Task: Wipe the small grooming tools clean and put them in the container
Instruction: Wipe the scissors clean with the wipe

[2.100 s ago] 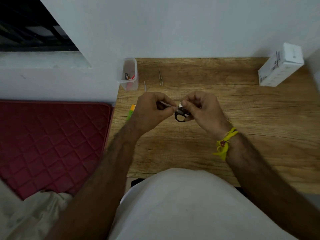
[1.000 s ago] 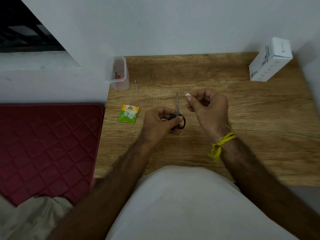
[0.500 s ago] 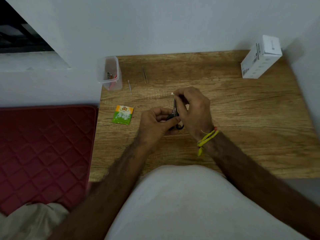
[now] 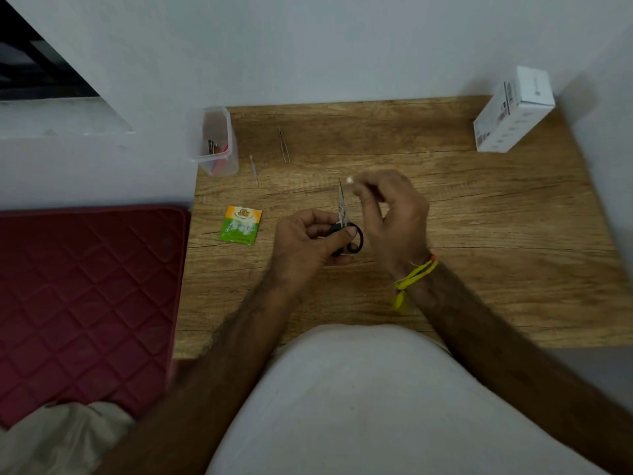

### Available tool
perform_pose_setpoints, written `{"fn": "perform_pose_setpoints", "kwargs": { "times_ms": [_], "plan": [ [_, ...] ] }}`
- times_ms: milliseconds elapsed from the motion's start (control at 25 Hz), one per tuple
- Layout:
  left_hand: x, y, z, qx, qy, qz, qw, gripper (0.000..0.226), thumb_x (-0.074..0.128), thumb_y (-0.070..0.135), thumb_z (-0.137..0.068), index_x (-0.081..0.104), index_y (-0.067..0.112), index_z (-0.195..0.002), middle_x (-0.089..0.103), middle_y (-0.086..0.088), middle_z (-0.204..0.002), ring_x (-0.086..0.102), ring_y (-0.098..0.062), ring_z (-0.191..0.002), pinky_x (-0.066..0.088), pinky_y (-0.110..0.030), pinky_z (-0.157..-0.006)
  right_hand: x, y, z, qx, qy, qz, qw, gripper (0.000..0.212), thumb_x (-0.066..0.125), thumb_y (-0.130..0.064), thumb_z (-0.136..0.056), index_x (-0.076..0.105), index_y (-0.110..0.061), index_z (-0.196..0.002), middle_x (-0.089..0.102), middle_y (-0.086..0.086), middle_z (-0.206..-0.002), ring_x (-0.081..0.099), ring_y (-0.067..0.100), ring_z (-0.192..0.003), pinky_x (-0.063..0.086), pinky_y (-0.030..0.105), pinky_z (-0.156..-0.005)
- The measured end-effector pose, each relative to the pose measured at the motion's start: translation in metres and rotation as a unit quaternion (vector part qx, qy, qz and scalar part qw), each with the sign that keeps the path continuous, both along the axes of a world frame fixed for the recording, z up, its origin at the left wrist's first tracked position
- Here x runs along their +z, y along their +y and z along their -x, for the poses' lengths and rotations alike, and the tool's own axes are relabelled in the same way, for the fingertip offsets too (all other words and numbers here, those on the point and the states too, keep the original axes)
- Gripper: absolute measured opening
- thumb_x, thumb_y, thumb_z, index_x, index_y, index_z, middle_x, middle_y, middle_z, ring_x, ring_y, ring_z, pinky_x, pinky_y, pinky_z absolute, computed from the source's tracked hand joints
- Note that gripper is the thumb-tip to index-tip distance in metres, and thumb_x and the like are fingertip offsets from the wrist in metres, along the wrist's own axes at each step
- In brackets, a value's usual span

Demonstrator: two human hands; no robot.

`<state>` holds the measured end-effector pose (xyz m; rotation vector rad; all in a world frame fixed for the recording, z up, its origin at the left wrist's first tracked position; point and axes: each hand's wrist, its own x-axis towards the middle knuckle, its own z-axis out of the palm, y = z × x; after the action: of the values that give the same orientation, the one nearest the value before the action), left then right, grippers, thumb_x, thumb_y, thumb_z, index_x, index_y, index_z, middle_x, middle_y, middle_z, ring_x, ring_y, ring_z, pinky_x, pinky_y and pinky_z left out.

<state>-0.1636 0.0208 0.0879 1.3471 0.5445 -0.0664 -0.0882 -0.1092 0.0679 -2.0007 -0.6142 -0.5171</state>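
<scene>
**Head view: scissors held blades-away, swab at the tip**

Small scissors (image 4: pixel 342 221) are gripped at the black handles by the left hand (image 4: pixel 308 241), long axis pointing away. The right hand (image 4: pixel 394 214), closed on a white swab (image 4: pixel 349 181), is nearer the tip. Farther left, across bare tabletop (image 4: pixel 479 217), the container (image 4: pixel 219 145) sits at the edge; tweezers (image 4: pixel 284 145) lie beside it.

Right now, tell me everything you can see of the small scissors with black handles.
The small scissors with black handles have thin, shiny metal blades, closed together and pointing away from the person, above the wooden table. The left hand grips the looped handles, thumb across one. The right hand holds a small white wipe by the blade tip.
</scene>
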Motion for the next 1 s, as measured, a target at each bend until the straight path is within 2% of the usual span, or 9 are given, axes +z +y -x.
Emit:
{"fn": "perform_pose_setpoints", "kwargs": {
  "times_ms": [120,360,520,680,880,1000],
  "plan": [
    [0.001,-0.003,0.0,-0.008,0.008,0.007,1.0,0.021,0.082,0.001,-0.078,0.066,0.007,-0.09,0.075,-0.01,-0.079,0.073,-0.021,-0.066,0.058,-0.03,-0.054,0.003,0.0,0.001,-0.018,0.011,-0.029,0.999,0.006,0.067,0.002,-0.094,0.072,0.002,-0.097,0.07,0.008,-0.092,0.064,0.013,-0.085,0.053,0.02,-0.075],
    [0.005,-0.005,-0.002,-0.022,0.015,-0.002,1.0,0.018,0.082,0.002,-0.078,0.067,0.008,-0.086,0.075,-0.009,-0.075,0.072,-0.019,-0.061,0.058,-0.029,-0.052,-0.004,0.001,0.004,0.021,-0.002,0.013,1.0,0.007,0.066,0.002,-0.094,0.071,0.003,-0.098,0.07,0.011,-0.093,0.067,0.019,-0.086,0.057,0.03,-0.075],
    [0.005,-0.006,-0.002,-0.02,0.026,-0.015,0.999,0.024,0.083,0.002,-0.076,0.064,0.008,-0.089,0.077,-0.012,-0.08,0.073,-0.021,-0.062,0.053,-0.025,-0.047,0.0,-0.002,0.003,-0.039,0.055,-0.062,0.996,0.006,0.07,0.0,-0.092,0.072,0.001,-0.098,0.071,0.007,-0.092,0.066,0.014,-0.083,0.056,0.024,-0.071],
    [0.004,-0.005,-0.002,-0.029,0.026,-0.038,0.999,0.028,0.084,0.003,-0.076,0.061,0.009,-0.089,0.077,-0.012,-0.08,0.074,-0.023,-0.065,0.044,-0.021,-0.041,0.001,-0.005,0.009,-0.013,0.082,-0.06,0.995,0.007,0.07,0.0,-0.092,0.072,0.001,-0.098,0.07,0.002,-0.093,0.067,0.014,-0.083,0.056,0.024,-0.072],
    [0.003,-0.001,-0.001,-0.057,0.025,-0.076,0.995,0.031,0.086,0.007,-0.074,0.059,0.013,-0.088,0.077,-0.012,-0.081,0.075,-0.029,-0.07,0.039,-0.019,-0.041,-0.002,-0.01,0.005,-0.01,0.127,-0.075,0.989,0.007,0.068,-0.006,-0.095,0.072,-0.001,-0.098,0.071,0.005,-0.088,0.07,0.019,-0.079,0.059,0.036,-0.068],
    [0.003,0.0,-0.002,-0.058,0.014,-0.089,0.994,0.032,0.085,0.005,-0.076,0.058,0.014,-0.091,0.077,-0.012,-0.082,0.076,-0.027,-0.071,0.042,-0.02,-0.042,0.0,-0.008,0.008,-0.006,0.105,-0.056,0.993,0.007,0.068,-0.003,-0.094,0.072,-0.001,-0.1,0.071,0.005,-0.09,0.068,0.014,-0.08,0.057,0.027,-0.07]
  ]
}}
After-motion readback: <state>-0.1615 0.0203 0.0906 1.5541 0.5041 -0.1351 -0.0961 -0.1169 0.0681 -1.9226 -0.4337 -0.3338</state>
